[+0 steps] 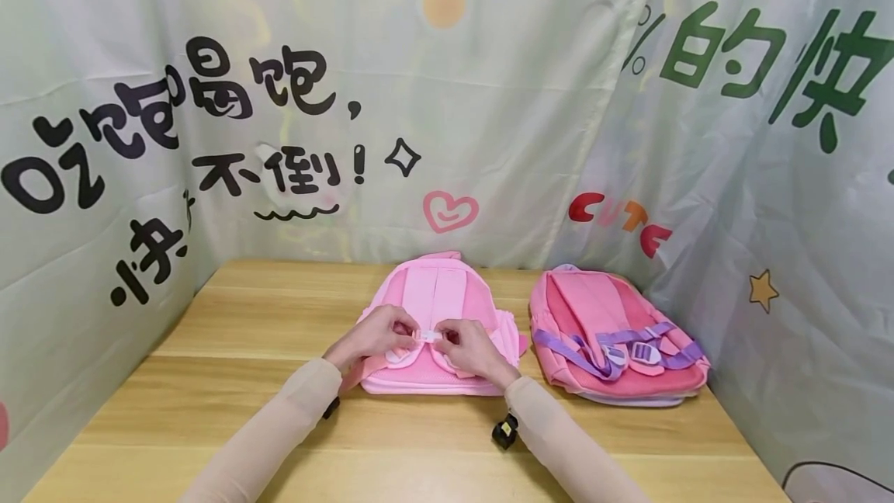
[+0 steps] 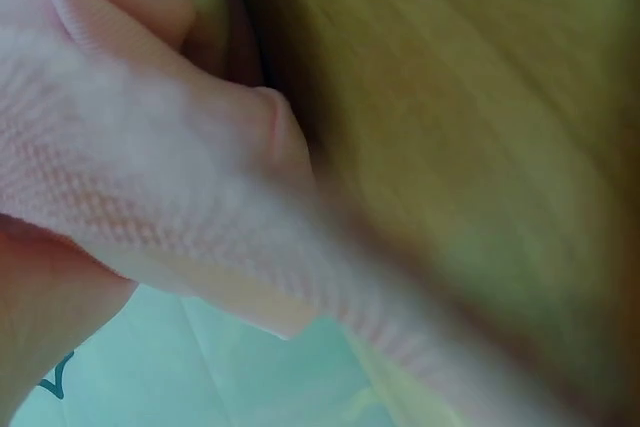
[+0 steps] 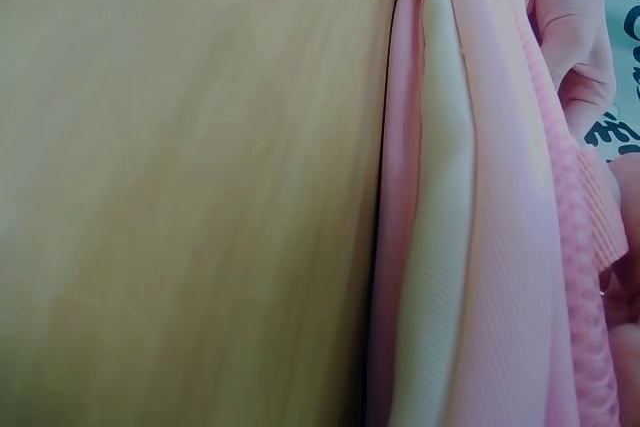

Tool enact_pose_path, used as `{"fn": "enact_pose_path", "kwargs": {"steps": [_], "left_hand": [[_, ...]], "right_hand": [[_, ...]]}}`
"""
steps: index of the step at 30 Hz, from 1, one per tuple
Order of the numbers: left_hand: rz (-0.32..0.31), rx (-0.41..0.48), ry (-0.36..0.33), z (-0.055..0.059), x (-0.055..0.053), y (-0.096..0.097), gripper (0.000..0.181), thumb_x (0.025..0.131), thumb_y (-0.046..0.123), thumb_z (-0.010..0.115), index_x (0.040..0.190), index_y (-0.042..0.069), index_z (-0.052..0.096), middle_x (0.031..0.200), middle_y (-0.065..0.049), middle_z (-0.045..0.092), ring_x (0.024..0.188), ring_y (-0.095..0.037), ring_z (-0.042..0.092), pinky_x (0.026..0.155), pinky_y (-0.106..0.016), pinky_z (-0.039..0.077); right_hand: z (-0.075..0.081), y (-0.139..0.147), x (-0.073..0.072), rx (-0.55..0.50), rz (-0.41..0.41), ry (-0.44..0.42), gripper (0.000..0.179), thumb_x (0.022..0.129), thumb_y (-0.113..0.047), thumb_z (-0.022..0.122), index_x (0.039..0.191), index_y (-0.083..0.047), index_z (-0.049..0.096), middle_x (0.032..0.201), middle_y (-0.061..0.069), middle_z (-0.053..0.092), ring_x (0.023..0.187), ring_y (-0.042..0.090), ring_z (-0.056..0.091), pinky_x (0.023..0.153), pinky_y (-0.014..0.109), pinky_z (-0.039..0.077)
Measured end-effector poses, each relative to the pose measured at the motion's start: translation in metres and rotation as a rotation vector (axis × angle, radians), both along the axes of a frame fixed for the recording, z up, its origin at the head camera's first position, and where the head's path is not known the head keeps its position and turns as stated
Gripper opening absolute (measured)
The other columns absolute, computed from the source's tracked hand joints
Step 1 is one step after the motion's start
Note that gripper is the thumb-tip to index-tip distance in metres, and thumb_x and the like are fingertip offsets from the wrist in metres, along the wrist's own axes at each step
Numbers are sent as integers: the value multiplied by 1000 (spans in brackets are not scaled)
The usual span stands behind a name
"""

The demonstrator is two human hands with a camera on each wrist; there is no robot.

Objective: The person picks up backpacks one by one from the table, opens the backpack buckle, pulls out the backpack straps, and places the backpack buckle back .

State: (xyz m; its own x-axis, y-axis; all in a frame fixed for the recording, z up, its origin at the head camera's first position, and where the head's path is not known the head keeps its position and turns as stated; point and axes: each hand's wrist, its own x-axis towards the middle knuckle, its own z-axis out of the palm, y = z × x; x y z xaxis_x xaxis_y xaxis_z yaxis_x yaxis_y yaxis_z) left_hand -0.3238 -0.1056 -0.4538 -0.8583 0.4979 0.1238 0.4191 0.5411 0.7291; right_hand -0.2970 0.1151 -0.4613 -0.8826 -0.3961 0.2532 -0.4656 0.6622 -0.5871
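Sitting between both hands (image 1: pixel 381 332), pale buckle (image 1: pixel 428 336)

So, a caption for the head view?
Left hand and right hand pinch either side of a white clip on a pink backpack, beside another backpack with purple straps.

The person wears a long, plain, pale beige fabric left sleeve (image 1: pixel 272 433) and a matching pale beige fabric right sleeve (image 1: pixel 569 441). Both are smooth and softly rounded along the forearm, with slight creasing close to the wrist, and each ends in a snug cuff of the same light tone. Below the right cuff sits a small, boxy, black wrist-worn device (image 1: pixel 504 431) with a tiny pale yellowish mark on it. A dark, compact black piece (image 1: pixel 332 408) shows partly under the left cuff, mostly hidden by the sleeve. The left grip (image 1: pixel 382 332) and right grip (image 1: pixel 475 348) are bare human hands.
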Motion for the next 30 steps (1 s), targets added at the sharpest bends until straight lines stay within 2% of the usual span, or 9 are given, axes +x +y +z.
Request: {"fn": "enact_pose_path", "kwargs": {"steps": [5,12,20,25,30], "left_hand": [[9,2,3,1,1,-1,16,82,9,77,99,9,76,89,2,68,84,-11,58,75,-26,49],[14,9,2,2,1,-4,16,83,12,78,98,13,76,84,5,68,78,-11,58,70,-25,49],[11,101,-67,3,2,-9,21,84,14,76,104,8,73,87,2,69,77,-11,61,70,-26,51],[12,151,-117,5,1,-13,23,84,13,76,106,6,73,90,-1,71,76,-12,63,67,-27,53],[15,151,-110,4,-1,-14,23,84,14,76,105,7,73,89,-1,71,76,-12,64,67,-26,53]], "right_hand": [[1,1,0,-6,-2,-15,6,91,-18,69,95,-15,70,68,-7,55,63,6,49,58,20,40],[1,2,0,-49,-3,-54,5,91,-19,69,94,-16,71,69,-5,60,63,5,53,58,20,43],[0,4,1,-55,-23,-42,16,89,-22,71,103,-14,74,83,-5,63,76,7,55,72,23,46],[-1,4,2,-54,28,-41,22,89,-21,71,109,-13,74,88,-4,62,79,10,53,71,23,45],[-5,2,0,-82,21,-55,20,89,-20,70,109,-16,73,88,-5,60,79,9,52,71,23,44]]}}
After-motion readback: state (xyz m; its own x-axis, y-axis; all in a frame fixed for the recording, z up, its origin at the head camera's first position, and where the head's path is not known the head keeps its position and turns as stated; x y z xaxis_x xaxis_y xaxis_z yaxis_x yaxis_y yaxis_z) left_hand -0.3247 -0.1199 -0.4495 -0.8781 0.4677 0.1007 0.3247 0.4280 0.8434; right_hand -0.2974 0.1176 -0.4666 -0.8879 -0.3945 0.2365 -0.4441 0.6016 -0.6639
